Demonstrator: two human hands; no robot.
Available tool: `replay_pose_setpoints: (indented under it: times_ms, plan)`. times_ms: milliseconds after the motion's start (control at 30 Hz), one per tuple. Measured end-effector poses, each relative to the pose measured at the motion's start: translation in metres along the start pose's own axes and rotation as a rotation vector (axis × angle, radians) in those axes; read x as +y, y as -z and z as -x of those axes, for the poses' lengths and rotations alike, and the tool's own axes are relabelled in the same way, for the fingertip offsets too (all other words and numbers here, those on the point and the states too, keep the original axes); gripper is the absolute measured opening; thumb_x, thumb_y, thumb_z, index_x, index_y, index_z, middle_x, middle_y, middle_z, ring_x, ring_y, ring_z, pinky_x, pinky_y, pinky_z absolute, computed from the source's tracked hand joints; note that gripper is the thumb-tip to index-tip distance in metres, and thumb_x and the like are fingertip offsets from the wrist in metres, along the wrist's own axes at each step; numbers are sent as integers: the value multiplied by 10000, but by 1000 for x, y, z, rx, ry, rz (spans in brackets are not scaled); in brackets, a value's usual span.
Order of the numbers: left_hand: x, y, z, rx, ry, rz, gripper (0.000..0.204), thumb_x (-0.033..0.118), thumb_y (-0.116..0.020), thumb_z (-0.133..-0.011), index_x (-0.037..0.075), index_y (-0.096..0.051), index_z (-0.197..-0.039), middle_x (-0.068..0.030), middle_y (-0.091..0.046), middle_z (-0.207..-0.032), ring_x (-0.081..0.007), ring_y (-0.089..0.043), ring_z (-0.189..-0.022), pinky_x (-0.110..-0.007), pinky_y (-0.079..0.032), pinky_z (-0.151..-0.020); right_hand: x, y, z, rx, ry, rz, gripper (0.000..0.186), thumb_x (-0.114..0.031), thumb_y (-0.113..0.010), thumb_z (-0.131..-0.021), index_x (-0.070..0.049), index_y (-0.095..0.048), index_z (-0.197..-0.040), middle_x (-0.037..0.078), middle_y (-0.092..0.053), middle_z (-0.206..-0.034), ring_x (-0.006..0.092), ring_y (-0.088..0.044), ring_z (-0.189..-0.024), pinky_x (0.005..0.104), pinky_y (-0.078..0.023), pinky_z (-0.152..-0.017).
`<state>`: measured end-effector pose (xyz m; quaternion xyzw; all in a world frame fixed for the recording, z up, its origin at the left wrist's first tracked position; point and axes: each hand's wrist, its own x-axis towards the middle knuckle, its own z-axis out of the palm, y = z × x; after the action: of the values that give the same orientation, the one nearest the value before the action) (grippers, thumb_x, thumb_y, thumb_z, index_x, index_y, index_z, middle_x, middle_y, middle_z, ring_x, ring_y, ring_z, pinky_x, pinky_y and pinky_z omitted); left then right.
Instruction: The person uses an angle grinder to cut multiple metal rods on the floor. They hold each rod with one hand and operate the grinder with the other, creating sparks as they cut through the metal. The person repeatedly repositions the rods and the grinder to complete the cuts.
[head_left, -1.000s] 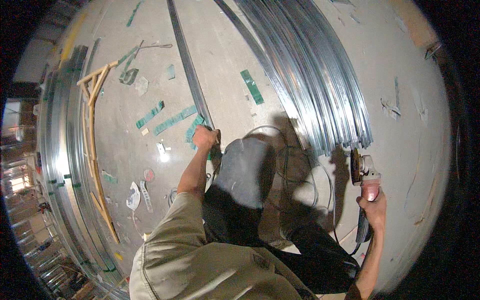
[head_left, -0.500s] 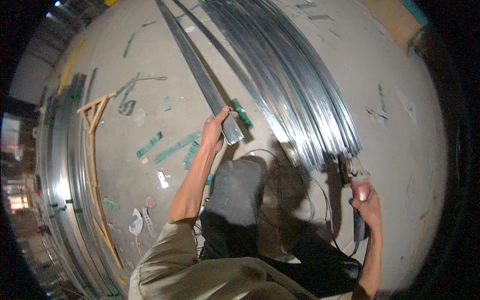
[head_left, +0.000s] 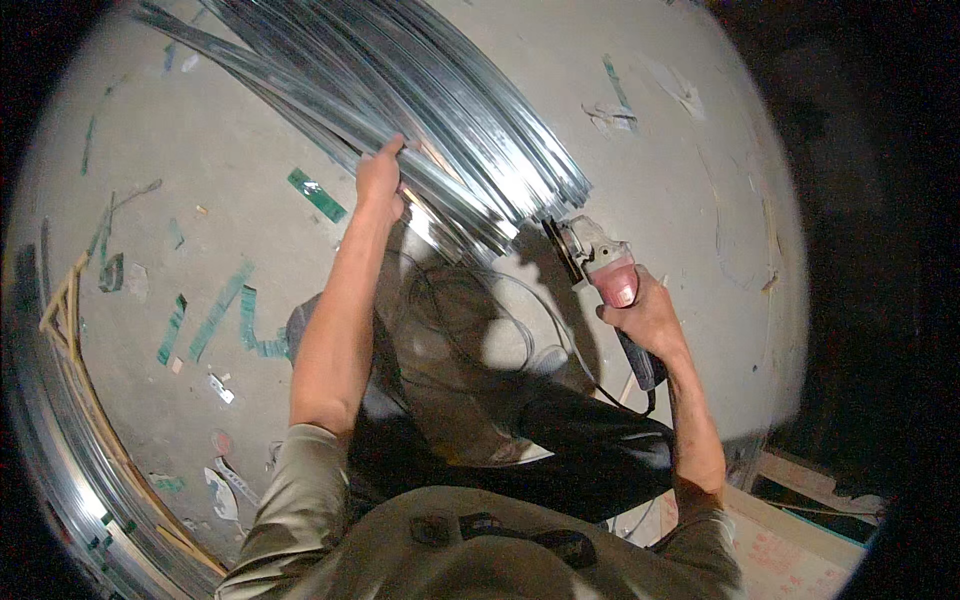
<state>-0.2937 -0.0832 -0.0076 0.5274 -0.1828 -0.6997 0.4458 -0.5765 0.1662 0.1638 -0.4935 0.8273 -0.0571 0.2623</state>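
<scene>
My left hand (head_left: 379, 182) is closed around a long grey metal channel (head_left: 445, 186), which lies slantwise against the left side of a bundle of similar shiny channels (head_left: 470, 105). The near end of the held piece points toward the grinder. In my right hand (head_left: 645, 318) is an angle grinder (head_left: 612, 278) with a red body, a dark handle and a cord. Its disc (head_left: 562, 250) stands edge-on just to the near right of the channel ends, apparently apart from them. Whether the disc is spinning cannot be made out.
The grinder's cord (head_left: 560, 335) loops over the floor between my legs. Green tape scraps (head_left: 316, 194) litter the floor on the left. A wooden frame (head_left: 75, 300) and more metal channels (head_left: 60, 450) lie at far left. Cardboard (head_left: 780, 550) sits at lower right.
My left hand has carried the channel rightward, from apart on the floor to against the bundle. The view has swung right, and the grinder remains near the bundle's ends.
</scene>
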Motion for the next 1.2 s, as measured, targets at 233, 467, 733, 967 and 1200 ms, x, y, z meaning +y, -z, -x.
replay_pose_setpoints:
  times_ms: [233, 467, 733, 967, 1200]
  plan:
    - [-19, -6, -26, 29, -15, 29, 401, 243, -699, -952, -45, -548, -1185, -102, -643, -921, -162, -577, -660, -329, -421, -522, -5, 0, 3, -38, -34, 114, 577, -260, -807, -658, 24, -590, -1111, 228, -709, -937, 361, -707, -875, 433, -546, -812]
    - [-18, -13, -14, 26, -55, 124, 258, 230, -660, -978, -24, -707, -982, -93, -706, -874, -155, -581, -622, -314, -419, -514, -17, -3, 4, -32, -4, 216, 582, -253, -793, -660, 46, -574, -1110, 276, -704, -948, 416, -705, -913, 455, -549, -823]
    - [-15, -13, -9, -2, -57, 131, 303, 293, -649, -992, 27, -757, -894, -41, -675, -734, -120, -480, -514, -295, -343, -463, -23, -8, 4, -53, 7, 262, 605, -242, -787, -663, 52, -556, -1138, 279, -706, -933, 443, -704, -901, 473, -558, -795]
    - [-13, -12, -11, -7, -54, 127, 251, 137, -663, -974, -74, -612, -1101, -154, -680, -1021, -248, -684, -833, -398, -568, -676, -29, -9, 3, -25, 96, 303, 574, -226, -793, -668, 66, -549, -1098, 283, -705, -859, 436, -720, -823, 481, -580, -737]
    - [-15, -12, -14, 6, -23, 107, 288, 162, -683, -958, -54, -589, -1124, -130, -677, -943, -212, -649, -679, -348, -505, -533, -23, -13, -2, -9, 98, 339, 560, -218, -789, -679, 63, -544, -1098, 287, -703, -826, 440, -722, -795, 491, -582, -703]
